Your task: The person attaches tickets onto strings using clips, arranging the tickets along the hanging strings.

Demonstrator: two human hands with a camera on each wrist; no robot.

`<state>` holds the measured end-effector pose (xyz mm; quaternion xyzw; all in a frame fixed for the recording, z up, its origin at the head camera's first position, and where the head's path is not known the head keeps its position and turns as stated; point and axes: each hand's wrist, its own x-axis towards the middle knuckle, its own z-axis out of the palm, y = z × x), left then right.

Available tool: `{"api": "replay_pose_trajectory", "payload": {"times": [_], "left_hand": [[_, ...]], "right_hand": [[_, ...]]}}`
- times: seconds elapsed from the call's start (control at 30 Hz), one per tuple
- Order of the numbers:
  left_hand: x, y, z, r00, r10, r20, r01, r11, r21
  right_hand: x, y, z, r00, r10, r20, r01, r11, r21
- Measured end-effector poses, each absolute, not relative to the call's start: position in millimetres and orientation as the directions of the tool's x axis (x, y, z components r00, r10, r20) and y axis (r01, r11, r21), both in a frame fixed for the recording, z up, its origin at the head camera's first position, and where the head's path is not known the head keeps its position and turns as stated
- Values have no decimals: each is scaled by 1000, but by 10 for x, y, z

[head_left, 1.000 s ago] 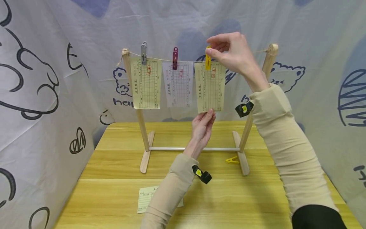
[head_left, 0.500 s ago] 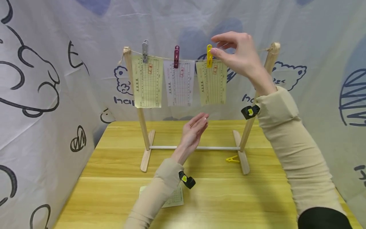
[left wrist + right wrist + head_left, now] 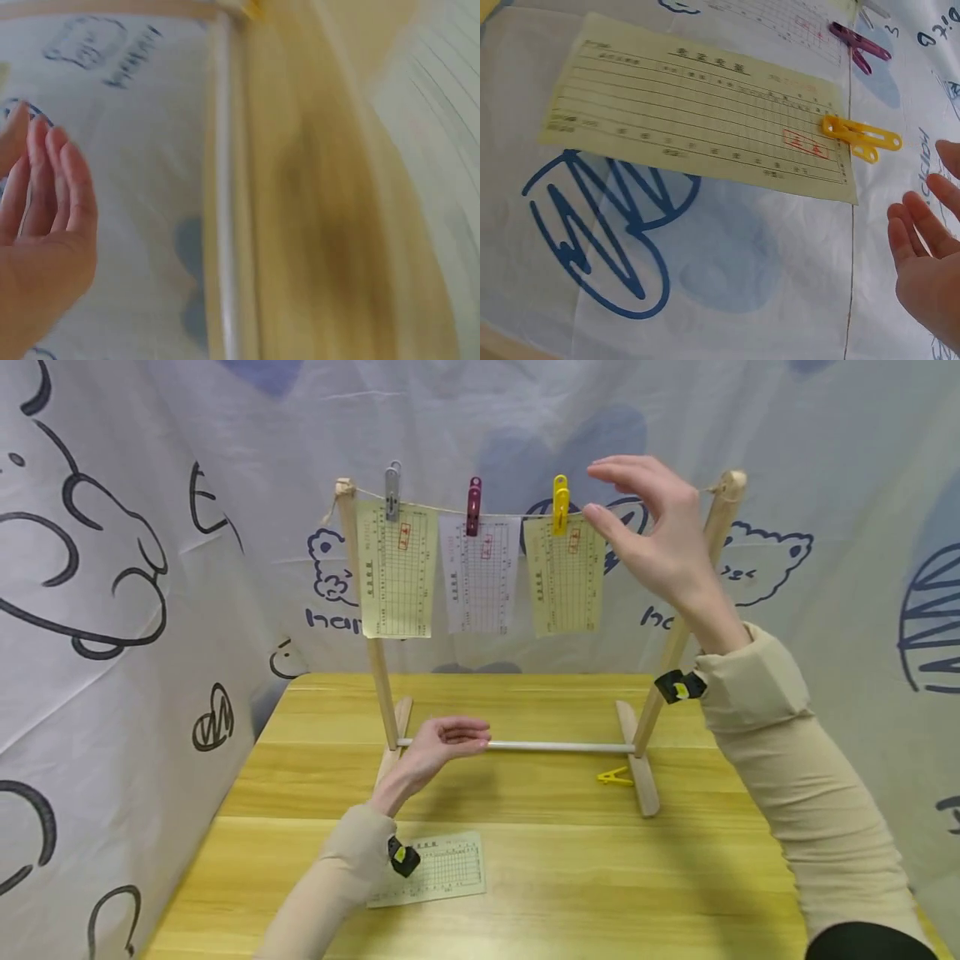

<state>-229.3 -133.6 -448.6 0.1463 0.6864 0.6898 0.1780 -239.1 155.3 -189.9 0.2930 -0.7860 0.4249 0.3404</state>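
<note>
Three printed slips hang from a string: a yellow slip (image 3: 397,585) under a grey clothespin (image 3: 392,493), a white slip (image 3: 480,585) under a maroon clothespin (image 3: 473,508), and another yellow slip (image 3: 567,589) under a yellow clothespin (image 3: 560,506). Just right of the yellow clothespin, my right hand (image 3: 663,531) holds nothing, thumb and fingers spread apart. The right wrist view shows that clothespin (image 3: 859,136) biting the slip's edge. My left hand (image 3: 442,747) is low over the table, fingers loosely bent and nothing in them. Beneath the left forearm lies a loose slip (image 3: 450,868), partly covered.
A wooden stand with a left post (image 3: 381,693) and right post (image 3: 663,685) carries the string. A white rod (image 3: 562,747) joins its feet. One yellow clothespin (image 3: 615,776) lies on the wooden table (image 3: 570,893) by the right foot. A patterned cloth hangs behind.
My left hand has let go of the right yellow slip's lower edge and moved down and left. My right hand has released the yellow clothespin and drawn away to the right.
</note>
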Motion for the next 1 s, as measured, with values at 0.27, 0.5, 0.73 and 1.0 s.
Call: {"api": "replay_pose_trajectory", "payload": {"times": [0.27,0.5,0.73,1.0], "left_hand": [[-2196,-1706,-4828,-705,707,-57,310,380,872],[-2113,-1690,-5017,-531,833,-156,403,410,818],[-2114,-1647,-5038,-504,849,-160,517,444,731],[-2163,-1532,-5188,-640,757,-131,505,543,671]], "right_hand": [[-2278,1649,-2267,-539,-139,831,-816,328,-475],[-2242,1743,-2586,-527,-127,840,-835,260,-485],[-2151,1855,-2846,-627,-104,772,-763,280,-582],[-2018,1960,-3138,-702,-84,707,-701,258,-665]]}}
